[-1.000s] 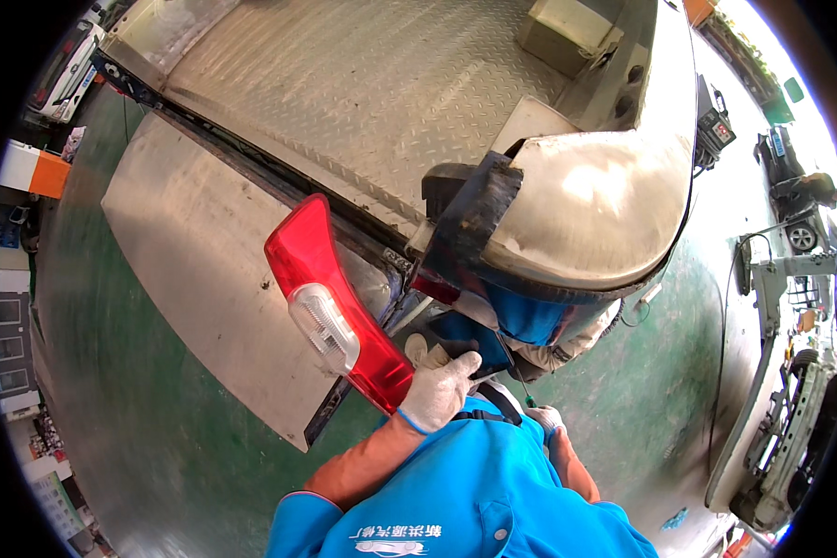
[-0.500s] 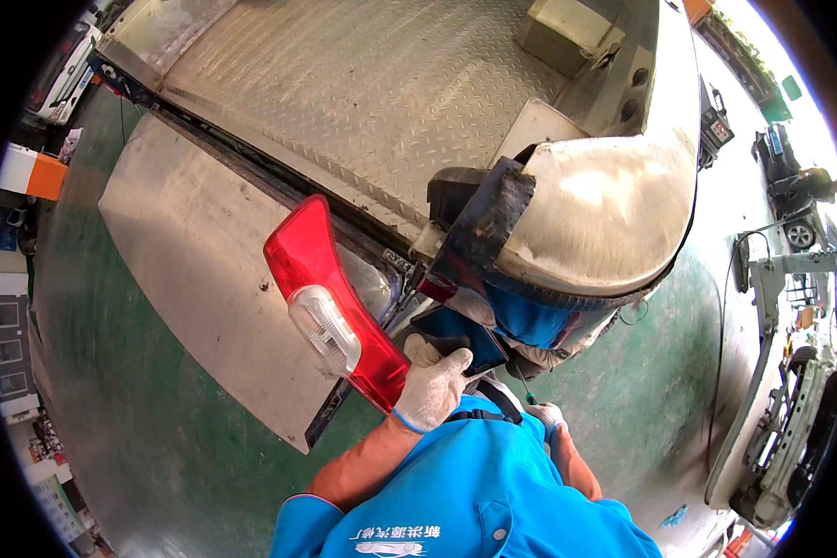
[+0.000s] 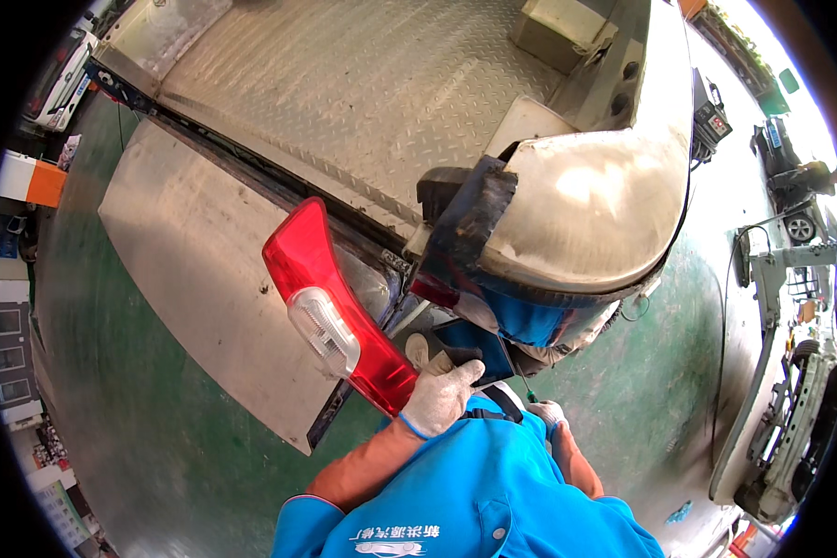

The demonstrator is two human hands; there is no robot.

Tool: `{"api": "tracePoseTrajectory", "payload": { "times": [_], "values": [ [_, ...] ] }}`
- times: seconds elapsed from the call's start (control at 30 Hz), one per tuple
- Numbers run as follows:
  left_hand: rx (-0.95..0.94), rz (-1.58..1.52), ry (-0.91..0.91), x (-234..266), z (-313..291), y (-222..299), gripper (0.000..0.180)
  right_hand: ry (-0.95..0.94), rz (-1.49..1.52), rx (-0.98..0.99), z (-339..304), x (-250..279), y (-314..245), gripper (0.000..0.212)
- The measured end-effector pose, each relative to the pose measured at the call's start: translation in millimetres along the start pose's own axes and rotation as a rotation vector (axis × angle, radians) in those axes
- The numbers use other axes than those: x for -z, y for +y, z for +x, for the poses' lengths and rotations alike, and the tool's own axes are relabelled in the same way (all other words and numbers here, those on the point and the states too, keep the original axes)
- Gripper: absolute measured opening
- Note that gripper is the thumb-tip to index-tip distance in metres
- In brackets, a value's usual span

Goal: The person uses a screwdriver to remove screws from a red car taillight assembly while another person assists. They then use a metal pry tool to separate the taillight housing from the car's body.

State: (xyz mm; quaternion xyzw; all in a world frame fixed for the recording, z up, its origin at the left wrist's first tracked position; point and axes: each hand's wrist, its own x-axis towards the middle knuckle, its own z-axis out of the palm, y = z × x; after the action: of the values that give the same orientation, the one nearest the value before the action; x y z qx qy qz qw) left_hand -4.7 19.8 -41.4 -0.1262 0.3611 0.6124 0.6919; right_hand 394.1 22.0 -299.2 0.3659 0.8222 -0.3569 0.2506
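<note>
My left hand (image 3: 440,398), in a whitish work glove, is closed on the lower end of a red tail light (image 3: 363,335). The light has a clear ribbed lens section and reaches up and left over the lowered tailgate. A dark glossy flat piece (image 3: 479,347) sits at the fingers of the same hand; whether it belongs to the light I cannot tell. My right hand (image 3: 549,413), also gloved, grips a screwdriver (image 3: 531,396) by its green handle. Its thin shaft points up toward the vehicle's rear corner (image 3: 586,214), which has a dark worn edge.
The lowered pale tailgate (image 3: 205,251) spans the left, below a ribbed metal cargo bed (image 3: 344,93). Green floor (image 3: 623,418) lies around the vehicle. On the right stand a lift-like metal frame (image 3: 767,316) and car parts; a boxy machine (image 3: 711,116) is farther back.
My left hand has shifted slightly right and down with the tail light's lower end. More of the screwdriver shaft shows. The vehicle corner sits a little farther left in view.
</note>
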Motion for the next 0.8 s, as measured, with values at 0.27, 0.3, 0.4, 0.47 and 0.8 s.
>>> {"api": "tracePoseTrajectory", "payload": {
  "times": [0.27, 0.3, 0.4, 0.47, 0.8],
  "values": [
    [-0.002, 0.057, -0.009, 3.5, -0.3, -0.2, 0.009, 0.03, 0.045, -0.014, -5.5, 15.7, -14.0, 0.018],
    [0.002, 0.04, 0.0, 1.3, -0.9, 1.3, 0.009, 0.032, 0.057, -0.025, -6.0, 18.4, -16.8, 0.017],
    [-0.011, 0.026, -0.001, 2.4, -0.6, 3.5, 0.007, 0.039, 0.054, -0.042, -5.1, 19.1, -17.5, 0.017],
    [-0.033, 0.024, 0.004, 3.3, -0.2, 3.8, 0.006, 0.029, 0.056, -0.033, -4.0, 20.3, -17.3, 0.017],
    [-0.018, -0.019, -0.094, 16.6, 2.0, 6.5, 0.025, 0.055, 0.051, -0.03, -2.5, 18.0, -13.7, 0.018]
  ]
}}
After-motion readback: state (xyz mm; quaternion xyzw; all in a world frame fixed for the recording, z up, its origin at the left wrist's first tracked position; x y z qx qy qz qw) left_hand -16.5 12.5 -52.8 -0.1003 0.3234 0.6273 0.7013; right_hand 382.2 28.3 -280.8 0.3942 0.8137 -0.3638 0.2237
